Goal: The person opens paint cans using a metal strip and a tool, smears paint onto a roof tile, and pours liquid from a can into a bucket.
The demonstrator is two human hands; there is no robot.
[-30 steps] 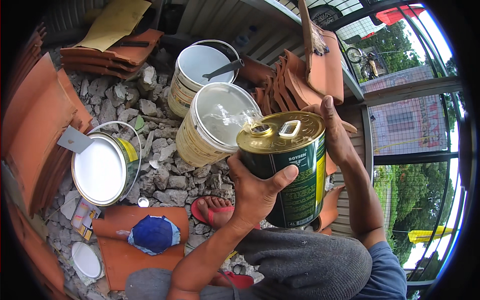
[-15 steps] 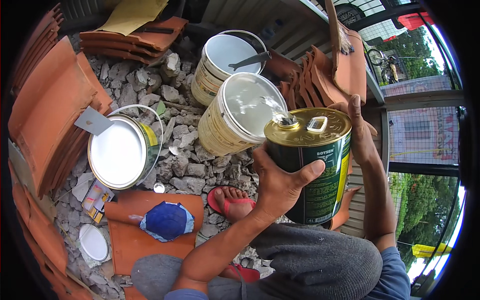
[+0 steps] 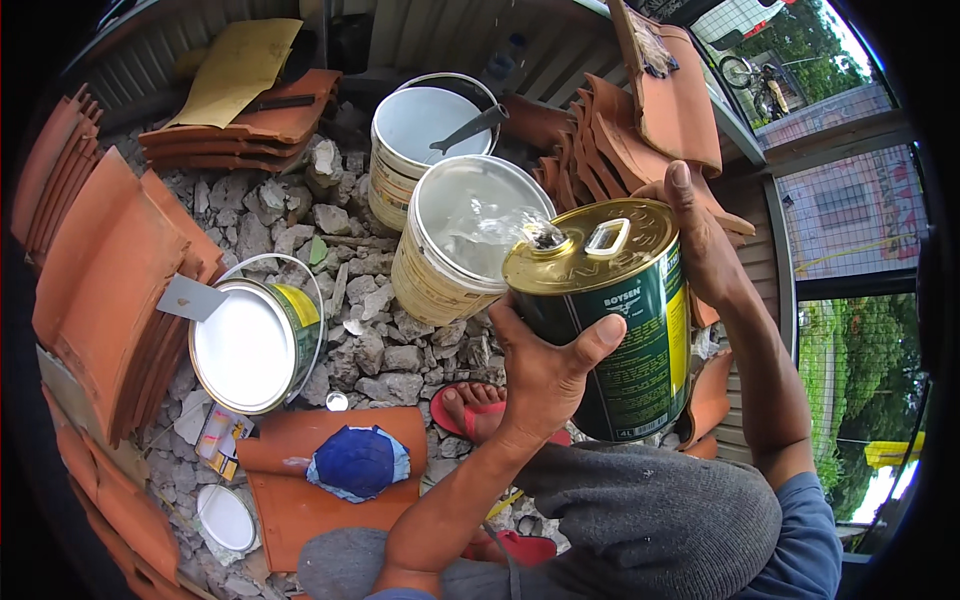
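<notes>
Between my two hands is a tilted green metal can (image 3: 630, 340) with a gold top and a small wire handle. Clear liquid (image 3: 510, 226) streams from its round spout into a pale plastic bucket (image 3: 440, 275). My left hand (image 3: 550, 365) grips the can's near left side, thumb across the front. On the far right side my right hand (image 3: 695, 235) presses the can, its fingers partly hidden behind it. Just behind the first bucket stands another white bucket (image 3: 385, 180), with a dark-handled tool (image 3: 470, 130) resting across its rim.
At left stands an open can of white paint (image 3: 245, 350), a grey flat plate (image 3: 192, 298) on its rim. Clay roof tiles (image 3: 110, 290) are stacked around. A blue cloth bundle (image 3: 355, 462) lies on a tile. Broken rubble (image 3: 370, 310) covers the ground.
The view has shifted slightly, so the scene sits differently in the picture. The can stays tilted in both hands, and liquid keeps flowing in a wider splash toward the bucket.
</notes>
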